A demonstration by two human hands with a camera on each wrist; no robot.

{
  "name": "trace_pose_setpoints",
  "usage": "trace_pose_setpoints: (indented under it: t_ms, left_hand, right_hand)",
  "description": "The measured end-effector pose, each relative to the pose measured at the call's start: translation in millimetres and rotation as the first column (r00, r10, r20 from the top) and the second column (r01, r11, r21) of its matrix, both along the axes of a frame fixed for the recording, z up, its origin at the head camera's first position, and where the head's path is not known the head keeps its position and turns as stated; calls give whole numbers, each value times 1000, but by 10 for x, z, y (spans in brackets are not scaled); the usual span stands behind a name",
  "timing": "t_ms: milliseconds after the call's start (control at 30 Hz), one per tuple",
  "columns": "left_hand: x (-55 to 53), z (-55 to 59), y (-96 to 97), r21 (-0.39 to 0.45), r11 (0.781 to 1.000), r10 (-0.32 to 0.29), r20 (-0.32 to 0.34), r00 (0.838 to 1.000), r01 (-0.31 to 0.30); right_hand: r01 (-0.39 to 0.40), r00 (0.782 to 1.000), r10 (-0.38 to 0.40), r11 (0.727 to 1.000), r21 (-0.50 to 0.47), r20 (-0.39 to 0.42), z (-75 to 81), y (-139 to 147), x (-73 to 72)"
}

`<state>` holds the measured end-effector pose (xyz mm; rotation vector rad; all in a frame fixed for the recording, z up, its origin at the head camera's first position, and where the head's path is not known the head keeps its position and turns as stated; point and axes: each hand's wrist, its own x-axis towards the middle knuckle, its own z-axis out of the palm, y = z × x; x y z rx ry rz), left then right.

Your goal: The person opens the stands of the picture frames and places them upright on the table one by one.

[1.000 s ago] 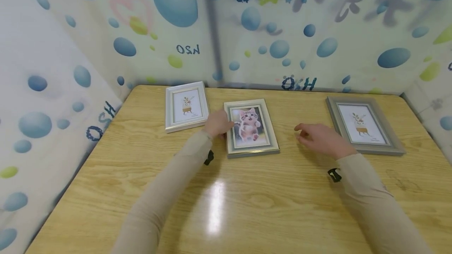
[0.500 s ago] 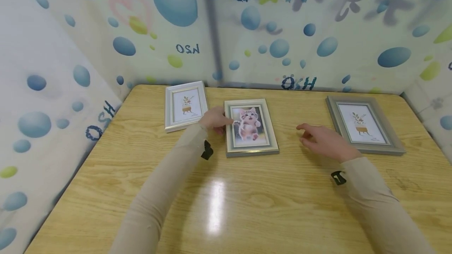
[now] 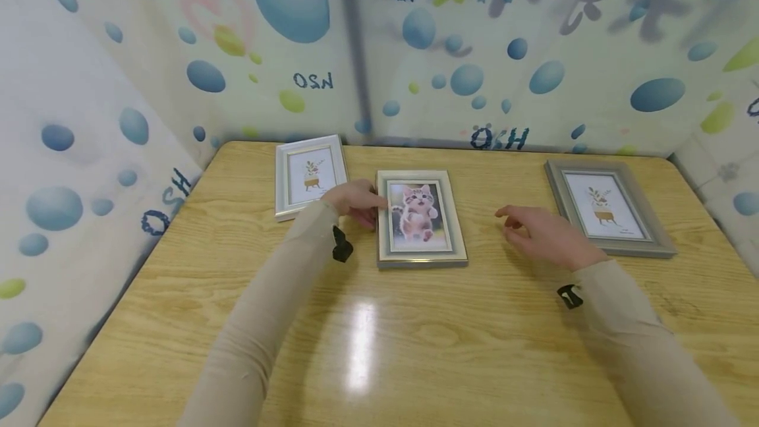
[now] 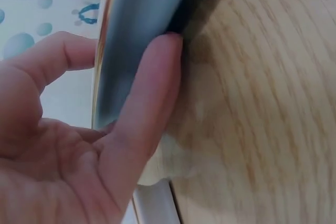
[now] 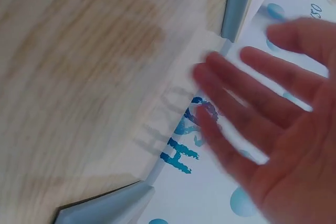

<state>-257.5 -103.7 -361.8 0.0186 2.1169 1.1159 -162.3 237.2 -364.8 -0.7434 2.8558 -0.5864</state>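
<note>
A picture frame (image 3: 418, 216) with a kitten photo lies face up in the middle of the wooden table in the head view. My left hand (image 3: 352, 200) pinches its left side, thumb over the front edge. In the left wrist view, a finger (image 4: 157, 85) lies along the grey outer side of the frame (image 4: 139, 35). My right hand (image 3: 547, 237) hovers over the table between the kitten frame and a grey-brown frame (image 3: 655, 216). Its fingers (image 5: 247, 103) are spread and relaxed in the right wrist view, holding nothing.
A white picture frame (image 3: 281, 180) with a plant print lies at the back left, partly behind my left hand. The wooden table (image 3: 450, 348) meets a wall (image 3: 379, 51) printed with blue drops along its back edge.
The kitten frame has turned slightly, its near edge shifting left so that it sits straighter. My left hand has slid a little to the left with it. The right hand has barely moved.
</note>
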Motion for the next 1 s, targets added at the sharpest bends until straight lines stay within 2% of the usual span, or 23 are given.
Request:
trace_pose_setpoints:
  t_ms: [133, 233, 367, 567, 733, 867, 1000]
  left_hand:
    - [-4, 13, 4, 44, 999, -12, 29, 999, 11]
    - [11, 30, 15, 86, 996, -35, 34, 999, 31]
    - [39, 82, 30, 122, 989, -79, 5, 997, 78]
    - [55, 196, 43, 158, 977, -135, -55, 989, 142]
    - [37, 259, 68, 194, 963, -179, -64, 982, 188]
    - [22, 323, 63, 215, 947, -225, -83, 971, 238]
    - [10, 359, 46, 248, 927, -251, -143, 957, 280]
  right_hand:
    - [4, 998, -8, 998, -62, -65, 31, -40, -59]
    - [-19, 997, 9, 991, -132, -70, 40, -57, -89]
    - [-34, 999, 29, 978, -206, -24, 25, -61, -109]
    - [17, 995, 15, 951, -310, 102, 2, -59, -115]
    - [-12, 982, 73, 944, -329, 172, -32, -48, -100]
    - [-50, 984, 101, 946, -322, 146, -96, -31, -106]
    - [-45, 989, 85, 950, -308, 118, -143, -30, -106]
